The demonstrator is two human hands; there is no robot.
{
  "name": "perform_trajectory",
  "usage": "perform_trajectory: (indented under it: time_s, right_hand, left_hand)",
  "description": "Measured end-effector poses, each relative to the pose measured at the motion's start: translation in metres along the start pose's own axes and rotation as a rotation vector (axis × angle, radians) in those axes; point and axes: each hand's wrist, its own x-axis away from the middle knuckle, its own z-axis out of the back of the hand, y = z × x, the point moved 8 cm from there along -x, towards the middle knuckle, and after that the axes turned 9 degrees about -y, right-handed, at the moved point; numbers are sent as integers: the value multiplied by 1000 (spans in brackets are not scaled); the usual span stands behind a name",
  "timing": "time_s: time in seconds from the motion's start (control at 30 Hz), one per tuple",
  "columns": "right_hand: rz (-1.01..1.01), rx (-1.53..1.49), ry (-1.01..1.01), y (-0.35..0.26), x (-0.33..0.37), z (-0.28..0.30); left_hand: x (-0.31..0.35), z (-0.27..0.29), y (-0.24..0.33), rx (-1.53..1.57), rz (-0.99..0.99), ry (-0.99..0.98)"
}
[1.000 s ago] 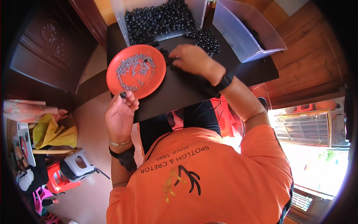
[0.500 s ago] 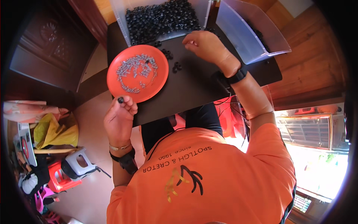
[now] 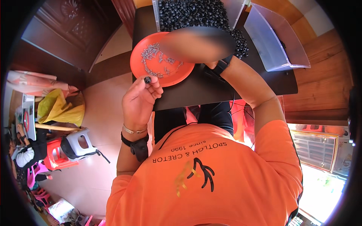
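My left hand (image 3: 140,96) pinches a small black hollow cylindrical piece (image 3: 147,80) between thumb and fingertips, at the near-left edge of a round orange-red plate (image 3: 181,75). On the plate lie many tiny silvery metal pieces (image 3: 151,51), partly heaped and partly in a curved trail. My right hand (image 3: 200,46) is over the plate's right side. It is smeared, so its fingers, and anything in them, cannot be made out. It hides part of the plate and of the table behind.
A clear plastic bin (image 3: 156,17) full of black pieces (image 3: 192,13) stands at the back, with more black pieces (image 3: 240,42) on the dark table (image 3: 211,88). Another clear bin (image 3: 269,49) is at the right. Stools (image 3: 60,152) and a yellow cloth (image 3: 60,109) are at the left.
My right hand has moved from the table, right of the plate, leftward to over the plate. My left hand still holds the black piece. The whole view has shifted.
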Motion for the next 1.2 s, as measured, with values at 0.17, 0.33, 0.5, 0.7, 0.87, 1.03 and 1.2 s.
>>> perform_trajectory:
  time_s: [0.17, 0.33, 0.5, 0.7, 0.87, 1.03, 1.2]
  right_hand:
    - [-20, 23, 18, 1, -3, 0]
    - [-106, -277, 71, 3, 10, 23]
    - [-125, -975, 109, 11, 25, 20]
    - [55, -1685, 196, -28, 55, 34]
    - [65, -1706, 223, -46, 68, 34]
    - [69, -1599, 237, -54, 78, 46]
    - [100, -1491, 307, -56, 87, 54]
  left_hand:
    - [-1, -6, -1, 0, -13, -2]
    - [-3, -6, -2, -49, -2, -17]
    - [-6, -16, 0, -56, -27, -34]
    - [-11, -32, 0, -45, -35, -95]
    - [-16, -46, -5, -58, -17, -113]
    - [-17, -51, -10, -74, -16, -134]
    - [-19, -53, -15, -91, -20, -138]
